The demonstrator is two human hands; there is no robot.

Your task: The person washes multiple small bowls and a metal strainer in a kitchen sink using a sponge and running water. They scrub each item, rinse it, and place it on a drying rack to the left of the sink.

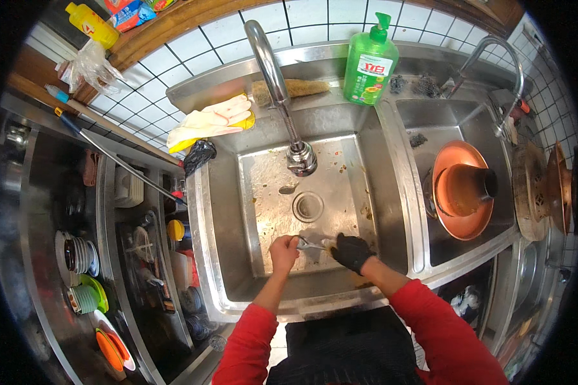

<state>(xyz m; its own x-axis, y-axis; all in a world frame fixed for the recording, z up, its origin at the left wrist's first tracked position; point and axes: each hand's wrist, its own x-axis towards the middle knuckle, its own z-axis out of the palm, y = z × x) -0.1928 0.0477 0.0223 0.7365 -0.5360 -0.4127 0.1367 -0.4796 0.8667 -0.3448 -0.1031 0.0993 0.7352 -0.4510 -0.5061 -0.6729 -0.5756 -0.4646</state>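
Note:
My bare left hand (284,254) grips one end of a shiny metal utensil (311,245) low over the stainless-steel sink basin (380,211). On my right hand (352,253) is a black glove, and its fingers close around the utensil's other end. Something pale shows by those fingertips, too small to name. Which kind of utensil it is, my hands hide. A metal spoon (287,189) lies on the basin floor beside the round drain (308,207), among food scraps and wet patches. Above the basin hangs the chrome faucet spout (302,161).
A green detergent pump bottle (370,70) stands on the back ledge near a loofah (303,91). Pale rubber gloves (212,122) drape over the left corner. In the right basin sits a copper-coloured hotpot part (462,190). Shelves with stacked plates (80,255) are at left.

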